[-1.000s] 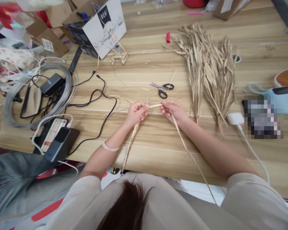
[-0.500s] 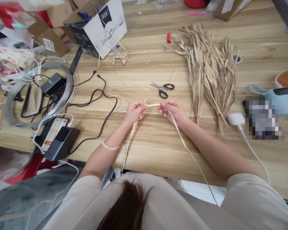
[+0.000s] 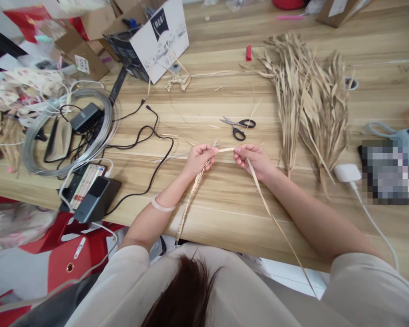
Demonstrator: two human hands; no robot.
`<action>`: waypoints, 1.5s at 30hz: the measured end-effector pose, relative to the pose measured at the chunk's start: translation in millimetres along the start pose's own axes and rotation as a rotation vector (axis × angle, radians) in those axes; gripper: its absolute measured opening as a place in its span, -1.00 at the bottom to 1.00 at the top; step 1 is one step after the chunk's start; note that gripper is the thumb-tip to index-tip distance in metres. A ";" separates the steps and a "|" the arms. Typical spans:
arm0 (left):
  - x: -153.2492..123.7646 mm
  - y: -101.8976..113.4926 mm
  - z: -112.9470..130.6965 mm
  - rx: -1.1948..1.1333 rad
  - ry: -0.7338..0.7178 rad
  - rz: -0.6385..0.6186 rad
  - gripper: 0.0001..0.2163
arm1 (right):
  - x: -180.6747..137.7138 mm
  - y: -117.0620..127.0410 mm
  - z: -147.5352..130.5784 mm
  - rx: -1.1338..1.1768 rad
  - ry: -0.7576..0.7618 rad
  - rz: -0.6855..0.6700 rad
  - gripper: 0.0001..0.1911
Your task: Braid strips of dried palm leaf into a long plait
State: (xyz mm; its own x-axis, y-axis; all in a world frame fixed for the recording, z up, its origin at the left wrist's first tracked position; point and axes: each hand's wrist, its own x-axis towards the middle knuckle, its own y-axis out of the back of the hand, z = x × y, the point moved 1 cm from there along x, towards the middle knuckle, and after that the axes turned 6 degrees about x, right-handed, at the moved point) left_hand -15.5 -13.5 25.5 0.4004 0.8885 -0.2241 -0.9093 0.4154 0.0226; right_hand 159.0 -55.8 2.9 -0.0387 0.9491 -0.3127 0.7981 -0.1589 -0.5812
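Between my two hands a pale dried-leaf strip (image 3: 225, 150) is stretched almost level over the table. My left hand (image 3: 202, 159) is closed, pinching the strip's left end together with the top of a braided cord (image 3: 191, 198), which hangs down toward my lap. Thin wire-like ends stick out above the left fingers. My right hand (image 3: 251, 160) is closed on the same strip, and its long tail (image 3: 269, 211) runs down past the table edge. Just beyond the hands lie black-handled scissors (image 3: 239, 126), touched by neither hand.
Bundles of dried leaves (image 3: 306, 95) lie to the right, near a white charger (image 3: 347, 172) and a pixelated phone-like item (image 3: 388, 175). On the left are a coil of clear tubing or wire (image 3: 30, 150), black cables (image 3: 150, 177) and a power bank (image 3: 97, 200). A white box (image 3: 165, 41) stands behind.
The whole view has shifted, so the table things appear a little farther right and a red stool shows at lower left. Both hands keep the same hold on the strip.
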 end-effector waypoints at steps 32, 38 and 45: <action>3.4 2.4 -5.7 -0.017 0.000 0.018 -0.70 | 0.1 2.2 -1.6 0.105 -0.035 -0.051 -0.83; 2.9 2.9 -5.0 -0.035 -0.009 0.020 -0.73 | 1.2 3.0 0.9 0.112 -0.036 -0.035 -0.86; 2.6 3.5 -2.8 -0.080 0.043 0.000 -0.77 | 1.6 4.5 2.6 0.103 0.001 -0.026 -0.83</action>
State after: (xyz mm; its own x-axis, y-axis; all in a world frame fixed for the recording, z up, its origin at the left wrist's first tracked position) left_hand -18.0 -10.2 22.2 0.3970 0.8785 -0.2656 -0.9160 0.3973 -0.0551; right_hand 161.0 -55.6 -2.1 -0.0581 0.9535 -0.2959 0.7307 -0.1614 -0.6633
